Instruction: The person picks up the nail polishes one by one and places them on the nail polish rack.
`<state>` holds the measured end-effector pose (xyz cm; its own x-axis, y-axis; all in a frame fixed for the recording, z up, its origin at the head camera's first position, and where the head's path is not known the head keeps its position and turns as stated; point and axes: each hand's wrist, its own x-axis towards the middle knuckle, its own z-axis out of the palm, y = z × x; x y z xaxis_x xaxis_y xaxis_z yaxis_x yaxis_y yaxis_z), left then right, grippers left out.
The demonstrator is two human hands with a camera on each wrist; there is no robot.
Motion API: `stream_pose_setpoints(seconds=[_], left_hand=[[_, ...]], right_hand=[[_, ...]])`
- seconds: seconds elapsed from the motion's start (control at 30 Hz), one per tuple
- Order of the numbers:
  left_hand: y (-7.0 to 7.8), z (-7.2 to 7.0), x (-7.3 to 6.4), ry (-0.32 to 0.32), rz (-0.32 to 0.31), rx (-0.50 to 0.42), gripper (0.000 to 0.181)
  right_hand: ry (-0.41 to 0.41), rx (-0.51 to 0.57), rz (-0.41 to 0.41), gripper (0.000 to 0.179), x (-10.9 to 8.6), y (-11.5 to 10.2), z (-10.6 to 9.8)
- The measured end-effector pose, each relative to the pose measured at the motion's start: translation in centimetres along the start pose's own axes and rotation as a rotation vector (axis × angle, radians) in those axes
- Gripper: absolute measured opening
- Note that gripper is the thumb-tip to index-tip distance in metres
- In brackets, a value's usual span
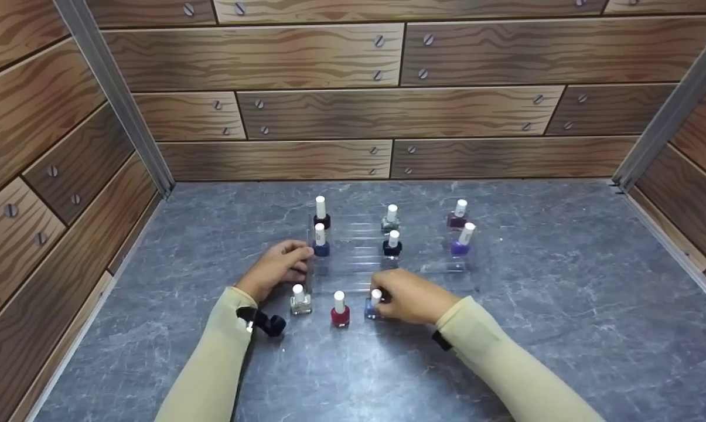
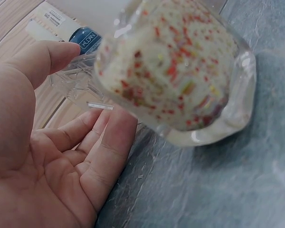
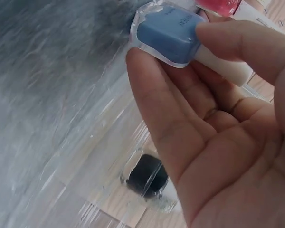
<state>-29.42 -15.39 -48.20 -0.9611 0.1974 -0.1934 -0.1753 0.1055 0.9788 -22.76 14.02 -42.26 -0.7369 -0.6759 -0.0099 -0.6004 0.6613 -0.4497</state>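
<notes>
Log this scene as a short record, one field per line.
Left hand: beside the left end of the clear rack
Right hand: pinches the light blue bottle
Rack, back row: dark bottle, silvery bottle, plum bottle
Rack, next row: dark blue bottle, black bottle, violet bottle
In front of rack: glitter bottle, red bottle
Bottle caps: white
Surface: grey marbled tabletop
</notes>
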Motion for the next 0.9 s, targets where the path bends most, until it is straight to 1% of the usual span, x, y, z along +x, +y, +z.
stream_pose_setpoints(seconds=[0.17, 0.3, 0.47, 0.57, 0.7, 0.9], left_hand=[[-0.1, 0.1, 0.1, -0.004, -0.006, 0.004, 0.047], [0.0, 0.1, 0.0, -0.006, -0.013, 0.008, 0.049], [0.2, 0.2, 0.1, -0.015, -0.005, 0.011, 0.052], [0.2, 0.2, 0.0, -0.010, -0.008, 0.006, 0.051], [0.3, 0.0, -0.2, 0.008, -0.015, 0.003, 0.047], [0.4, 0.0, -0.3, -0.004, -0.004, 0.007, 0.049]], right_hand=[[-0.004, 0.023, 0.021, 0.012, -1.1, 1.3, -0.5], [0.008, 0.074, 0.025, 0.012, -1.8, 2.4, -0.5], [0.006, 0.124, 0.028, 0.014, -2.2, 3.2, -0.5], [-0.004, 0.132, 0.031, 0.014, -2.1, 3.3, -0.6], [-0.016, 0.131, 0.005, 0.013, -1.8, 3.5, -0.7], [-0.008, 0.152, -0.078, 0.012, -1.7, 4.2, -0.9]])
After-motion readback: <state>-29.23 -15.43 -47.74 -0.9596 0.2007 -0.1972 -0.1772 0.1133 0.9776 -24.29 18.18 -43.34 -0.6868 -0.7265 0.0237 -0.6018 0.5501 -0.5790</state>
